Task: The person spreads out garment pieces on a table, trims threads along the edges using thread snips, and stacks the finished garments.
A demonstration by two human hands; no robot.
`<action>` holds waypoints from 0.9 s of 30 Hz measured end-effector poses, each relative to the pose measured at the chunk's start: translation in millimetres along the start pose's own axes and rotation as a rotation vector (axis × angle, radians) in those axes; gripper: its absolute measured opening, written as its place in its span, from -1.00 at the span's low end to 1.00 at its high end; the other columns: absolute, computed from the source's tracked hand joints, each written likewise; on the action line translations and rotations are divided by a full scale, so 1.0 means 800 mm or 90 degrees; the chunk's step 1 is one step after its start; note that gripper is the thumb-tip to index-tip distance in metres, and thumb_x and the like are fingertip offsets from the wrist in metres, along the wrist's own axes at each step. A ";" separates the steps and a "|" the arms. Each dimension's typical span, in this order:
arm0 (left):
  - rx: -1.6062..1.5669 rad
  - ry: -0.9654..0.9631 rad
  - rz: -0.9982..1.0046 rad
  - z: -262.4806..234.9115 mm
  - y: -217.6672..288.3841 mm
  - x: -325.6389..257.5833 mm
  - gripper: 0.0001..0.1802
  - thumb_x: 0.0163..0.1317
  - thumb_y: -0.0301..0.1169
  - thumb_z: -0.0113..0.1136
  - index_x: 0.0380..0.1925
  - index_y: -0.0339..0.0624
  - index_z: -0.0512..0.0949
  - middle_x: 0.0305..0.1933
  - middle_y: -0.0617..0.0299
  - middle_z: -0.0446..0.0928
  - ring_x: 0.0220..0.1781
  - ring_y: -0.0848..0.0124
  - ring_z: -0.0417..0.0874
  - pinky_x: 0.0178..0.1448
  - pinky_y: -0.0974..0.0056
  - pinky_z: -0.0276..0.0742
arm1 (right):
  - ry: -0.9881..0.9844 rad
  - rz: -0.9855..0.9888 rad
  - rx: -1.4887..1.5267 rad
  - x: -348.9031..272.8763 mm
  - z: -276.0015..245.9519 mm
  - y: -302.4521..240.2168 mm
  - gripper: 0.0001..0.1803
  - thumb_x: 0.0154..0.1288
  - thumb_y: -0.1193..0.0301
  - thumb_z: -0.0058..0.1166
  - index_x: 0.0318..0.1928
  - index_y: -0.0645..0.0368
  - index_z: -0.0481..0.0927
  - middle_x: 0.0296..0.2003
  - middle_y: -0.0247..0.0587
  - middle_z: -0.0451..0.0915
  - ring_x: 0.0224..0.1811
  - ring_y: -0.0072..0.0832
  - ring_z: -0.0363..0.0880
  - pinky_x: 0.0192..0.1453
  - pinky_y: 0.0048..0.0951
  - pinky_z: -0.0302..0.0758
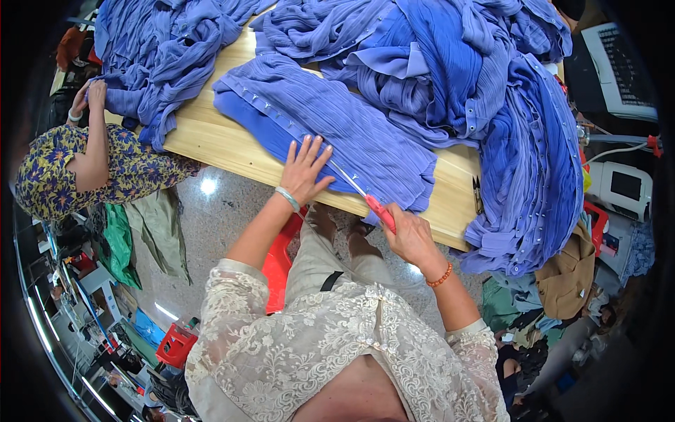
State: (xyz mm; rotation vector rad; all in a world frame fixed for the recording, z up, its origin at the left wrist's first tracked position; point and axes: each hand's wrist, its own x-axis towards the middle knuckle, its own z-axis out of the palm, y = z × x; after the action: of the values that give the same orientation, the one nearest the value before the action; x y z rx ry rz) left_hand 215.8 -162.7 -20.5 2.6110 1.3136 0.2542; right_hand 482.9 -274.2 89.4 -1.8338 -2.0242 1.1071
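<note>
A pleated blue-violet garment point(330, 116) lies flat on the wooden table in front of me, with a row of small fastenings along its darker blue edge. My left hand point(306, 169) rests flat on the near part of this cloth, fingers spread, holding nothing. To its right, my right hand point(413, 239) is closed round the red handle of a tool with a long thin metal shaft point(349, 177). The shaft points up and left across the garment's edge, its tip close to my left fingers. I cannot make out the exact kind of tool.
Piles of similar blue garments point(450, 63) cover the table's far side, and one point(531, 176) hangs over its right edge. Small black snips point(477, 195) lie on the wooden table point(450, 179). Another person point(70, 165) handles blue cloth at left. A red stool point(281, 260) stands below.
</note>
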 end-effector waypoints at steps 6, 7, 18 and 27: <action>-0.015 -0.003 -0.020 0.004 0.006 -0.004 -0.25 0.17 0.05 0.21 0.34 0.08 0.33 0.52 0.06 0.08 0.55 -0.02 0.00 0.51 -0.25 -0.15 | -0.034 0.011 -0.033 0.025 -0.006 -0.014 -0.74 0.30 0.30 0.08 -0.09 0.14 0.43 -0.50 0.11 0.60 -0.39 0.07 0.61 -0.28 0.02 0.48; -0.015 -0.003 -0.020 0.005 0.008 -0.004 -0.26 0.18 0.05 0.20 0.34 0.08 0.33 0.51 0.06 0.09 0.55 -0.02 0.00 0.51 -0.25 -0.16 | -0.031 0.009 -0.047 0.037 -0.003 -0.021 -0.75 0.31 0.29 0.07 -0.09 0.14 0.44 -0.50 0.12 0.60 -0.39 0.07 0.61 -0.28 0.02 0.49; -0.032 0.023 -0.029 0.007 0.004 -0.007 -0.24 0.13 0.02 0.26 0.34 0.09 0.33 0.51 0.06 0.10 0.55 -0.04 0.00 0.51 -0.24 -0.16 | -0.112 0.044 -0.091 -0.001 -0.032 0.002 -0.72 0.29 0.29 0.08 -0.10 0.19 0.44 -0.49 0.15 0.60 -0.37 0.10 0.60 -0.26 0.03 0.48; -0.001 -0.035 0.040 0.005 0.039 -0.009 -0.24 0.17 0.00 0.22 0.36 0.03 0.29 0.52 0.06 0.09 0.55 0.01 0.01 0.52 -0.25 -0.22 | -0.012 0.021 -0.025 -0.065 -0.021 0.031 -0.74 0.26 0.40 0.08 -0.04 0.11 0.45 -0.42 0.10 0.60 -0.33 0.04 0.60 -0.25 -0.03 0.47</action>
State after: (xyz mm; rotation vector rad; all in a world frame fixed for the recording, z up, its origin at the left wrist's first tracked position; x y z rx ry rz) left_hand 236.3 -186.6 -16.4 2.6420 1.2140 0.1908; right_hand 523.4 -316.8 102.9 -1.8897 -2.0473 1.1041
